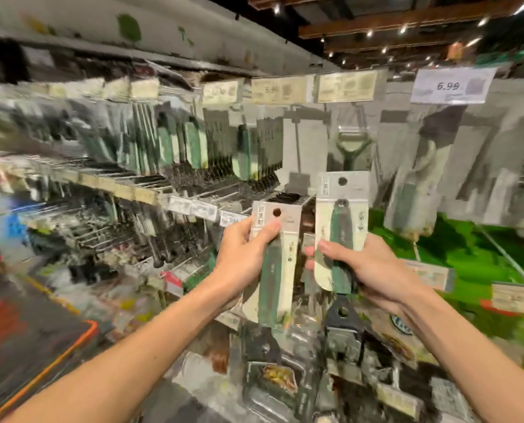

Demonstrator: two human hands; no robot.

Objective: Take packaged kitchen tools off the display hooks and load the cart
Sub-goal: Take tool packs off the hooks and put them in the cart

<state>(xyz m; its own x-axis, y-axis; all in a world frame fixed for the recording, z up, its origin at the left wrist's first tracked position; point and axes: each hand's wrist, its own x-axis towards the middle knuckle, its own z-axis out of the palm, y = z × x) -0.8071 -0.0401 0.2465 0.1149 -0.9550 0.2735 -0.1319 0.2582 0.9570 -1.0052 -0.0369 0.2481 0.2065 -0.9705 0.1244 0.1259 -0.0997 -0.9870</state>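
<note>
My left hand (245, 254) grips a carded kitchen tool with a green handle (274, 270), thumb across the card just under its hang hole. My right hand (367, 267) holds a second packaged green-handled tool (341, 227), upright, a little higher and to the right of the first. Both packages are off the hooks, held in front of the display. More packaged tools (254, 148) hang in rows on the display hooks behind. The view is blurred.
A price tag reading 6.99 (451, 86) hangs at upper right. Lower hooks carry black tools (343, 325) below my hands. An orange-edged dark surface (56, 355) lies at lower left. Green goods (474, 254) sit at right.
</note>
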